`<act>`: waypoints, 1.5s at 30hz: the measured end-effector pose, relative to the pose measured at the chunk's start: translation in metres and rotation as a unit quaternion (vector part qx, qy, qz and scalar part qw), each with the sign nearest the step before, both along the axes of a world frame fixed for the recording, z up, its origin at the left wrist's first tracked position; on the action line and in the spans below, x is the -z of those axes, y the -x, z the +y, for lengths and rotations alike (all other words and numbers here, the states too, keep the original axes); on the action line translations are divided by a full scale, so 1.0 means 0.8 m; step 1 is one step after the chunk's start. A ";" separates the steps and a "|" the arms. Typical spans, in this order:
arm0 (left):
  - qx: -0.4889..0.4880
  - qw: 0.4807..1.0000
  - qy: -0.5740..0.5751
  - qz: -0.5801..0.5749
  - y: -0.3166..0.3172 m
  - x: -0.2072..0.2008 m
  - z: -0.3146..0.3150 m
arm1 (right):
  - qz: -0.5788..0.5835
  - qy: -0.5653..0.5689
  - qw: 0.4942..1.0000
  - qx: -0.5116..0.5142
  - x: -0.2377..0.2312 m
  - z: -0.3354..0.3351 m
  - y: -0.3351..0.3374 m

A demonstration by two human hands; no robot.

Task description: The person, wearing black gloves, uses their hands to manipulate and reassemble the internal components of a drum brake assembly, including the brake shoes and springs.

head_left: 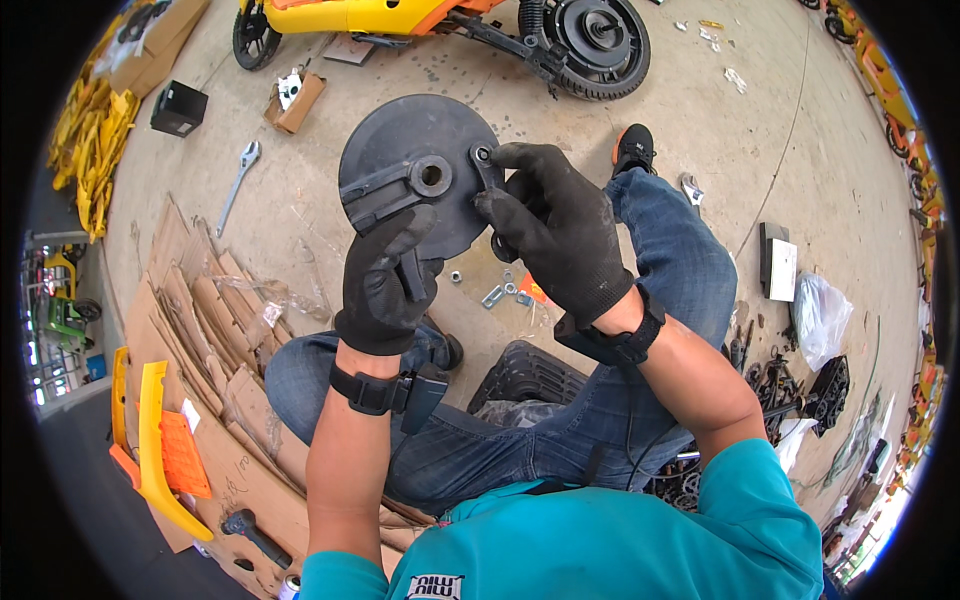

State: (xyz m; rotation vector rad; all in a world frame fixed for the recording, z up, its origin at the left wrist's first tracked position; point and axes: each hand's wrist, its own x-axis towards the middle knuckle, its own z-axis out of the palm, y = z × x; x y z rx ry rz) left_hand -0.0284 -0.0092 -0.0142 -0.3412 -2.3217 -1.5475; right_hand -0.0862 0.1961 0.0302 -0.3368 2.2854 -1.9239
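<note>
In front of me is a round black drum brake plate (385, 140) with a bored hub in the middle and a raised slotted arm running to its left edge. My left hand (388, 285), in a black glove, is closed on the plate's lower edge. At the right edge a small brake lever (487, 172) is fixed by a bolt. My right hand (560, 225), gloved too, has its thumb and forefinger closed around that lever. The back of the plate is hidden from me.
A yellow scooter (380, 18) with its wheel (600, 45) lies ahead. Flattened cardboard (190, 330) and an adjustable wrench (238, 185) are at left. Small metal parts (495, 295) lie on the floor between my legs. A plastic bag (822, 320) and loose black parts sit at right.
</note>
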 end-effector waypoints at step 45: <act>-0.003 0.992 0.109 0.059 0.002 -0.004 -0.013 | 0.237 -0.115 0.965 0.000 0.004 0.027 0.020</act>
